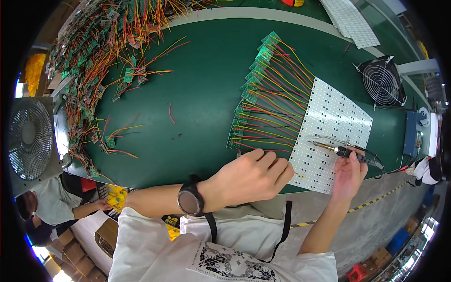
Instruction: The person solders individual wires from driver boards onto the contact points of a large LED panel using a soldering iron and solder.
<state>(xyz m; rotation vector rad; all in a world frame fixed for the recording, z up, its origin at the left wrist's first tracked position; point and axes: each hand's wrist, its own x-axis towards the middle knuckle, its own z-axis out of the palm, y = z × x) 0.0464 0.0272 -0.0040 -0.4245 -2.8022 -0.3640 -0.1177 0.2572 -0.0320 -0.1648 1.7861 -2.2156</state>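
My left hand (256, 178) is closed, its fingers pinched over the lower left edge of a white LED panel (324, 117). A thin yellow wire end (299, 176) shows on the panel at the fingertips; the rest of the grip is hidden. With my right hand (349, 174) I hold a soldering iron (345, 152) by its black handle, its tip pointing left above the panel. A thin curved metal tube (331, 138) runs alongside the iron. Red and yellow wires (277, 101) join the panel's left edge to a row of overlapping green circuit boards (256, 75).
A large pile of wired circuit boards (94, 61) covers the table's left end. One loose red wire (171, 113) lies mid-table. A small black fan (381, 82), a blue box-shaped unit (413, 134) and stacked white panels (350, 23) stand right. A grey fan (32, 134) and another person (56, 202) are at left.
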